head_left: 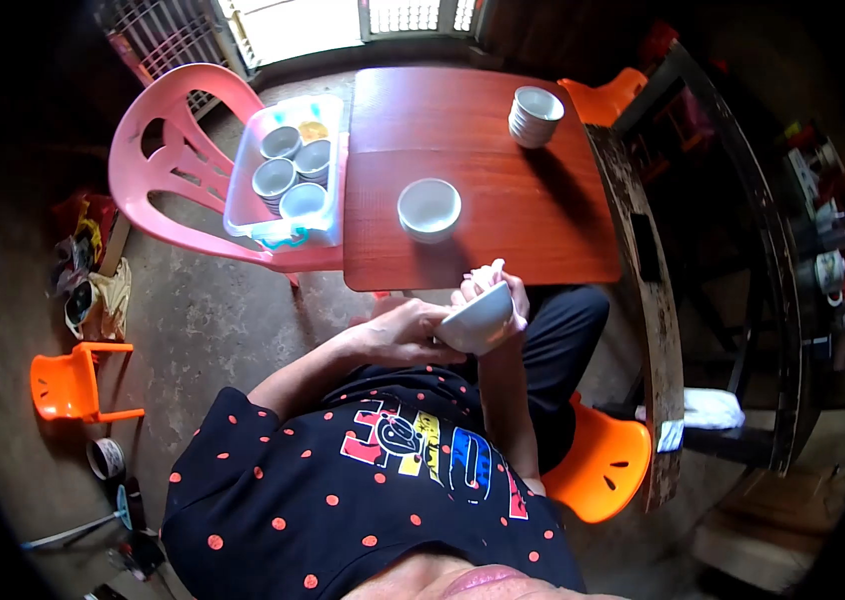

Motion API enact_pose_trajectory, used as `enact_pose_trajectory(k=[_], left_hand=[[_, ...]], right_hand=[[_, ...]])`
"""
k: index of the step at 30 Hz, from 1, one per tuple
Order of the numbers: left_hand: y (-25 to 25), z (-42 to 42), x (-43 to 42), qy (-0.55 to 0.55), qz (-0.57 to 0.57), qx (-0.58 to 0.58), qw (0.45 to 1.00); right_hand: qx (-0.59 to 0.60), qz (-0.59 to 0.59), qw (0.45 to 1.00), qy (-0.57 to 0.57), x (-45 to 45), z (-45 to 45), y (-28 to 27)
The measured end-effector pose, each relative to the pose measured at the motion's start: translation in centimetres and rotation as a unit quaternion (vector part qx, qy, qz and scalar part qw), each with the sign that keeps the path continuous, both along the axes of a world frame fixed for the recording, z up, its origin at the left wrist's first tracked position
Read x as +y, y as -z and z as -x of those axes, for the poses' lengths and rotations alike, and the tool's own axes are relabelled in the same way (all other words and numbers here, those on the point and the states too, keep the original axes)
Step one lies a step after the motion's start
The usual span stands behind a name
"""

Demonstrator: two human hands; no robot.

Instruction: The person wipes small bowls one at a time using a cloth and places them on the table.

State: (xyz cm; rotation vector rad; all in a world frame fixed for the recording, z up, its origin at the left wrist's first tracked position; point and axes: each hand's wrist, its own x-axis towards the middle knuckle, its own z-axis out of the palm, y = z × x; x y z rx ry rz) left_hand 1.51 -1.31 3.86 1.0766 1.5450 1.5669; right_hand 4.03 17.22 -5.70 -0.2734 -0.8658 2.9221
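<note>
A white bowl (481, 322) is tilted in front of my chest, just off the near edge of the table. My left hand (408, 332) grips its rim from the left side. My right hand (513, 292) is closed round a pale pinkish-white cloth (488, 275) at the bowl's upper edge; the bowl hides part of its fingers. On the red-brown table (483, 170), a short stack of white bowls (430, 210) stands closest to my hands. A taller stack of bowls (535, 118) stands at the far right corner.
A clear plastic bin (243, 190) holding several stacks of bowls rests on a pink chair (128, 165), left of the table. A worn wooden frame (658, 330) borders the right side. Orange chairs (598, 465) and a small orange stool (68, 385) stand around.
</note>
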Motion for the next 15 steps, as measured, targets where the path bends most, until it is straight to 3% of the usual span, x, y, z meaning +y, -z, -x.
enact_pose_trajectory(k=[1,3,4,6,7,9,10,11,13,15], left_hand=[[0.5,0.0,0.0,-0.001,-0.001,0.030,1.000],[-0.8,0.1,0.3,0.002,0.036,-0.003,0.999],[-0.5,0.1,0.4,0.022,0.035,-0.017,0.999],[-0.7,0.1,0.7,0.057,0.036,-0.015,0.998],[-0.2,0.7,0.3,0.078,0.009,0.016,0.997],[-0.9,0.4,0.4,0.040,0.039,-0.050,0.997],[-0.8,0.1,0.5,0.027,0.035,-0.076,0.996],[-0.5,-0.2,0.5,0.012,0.031,-0.102,0.994],[0.1,-0.1,0.7,0.000,0.054,-0.110,0.992],[0.3,0.4,1.3,0.005,0.108,-0.069,0.992]], right_hand=[[0.007,-0.004,1.000,0.008,0.1,-0.2,0.2],[0.083,-0.260,0.962,0.028,0.2,-1.4,-5.5],[0.160,-0.434,0.886,0.039,0.3,-1.7,-8.4],[0.278,-0.734,0.613,0.090,-0.2,-1.8,-12.9],[0.234,-0.727,0.641,0.068,-0.3,-1.9,-13.1],[0.062,-0.471,0.880,0.011,-0.4,-2.1,-12.3],[0.052,-0.317,0.947,-0.009,0.0,-1.7,-9.7],[0.033,-0.153,0.988,-0.016,0.4,-1.3,-7.1],[0.000,0.060,0.997,0.057,-0.7,-0.6,-1.0],[0.021,0.088,0.996,0.025,-0.4,-0.5,-1.9]])
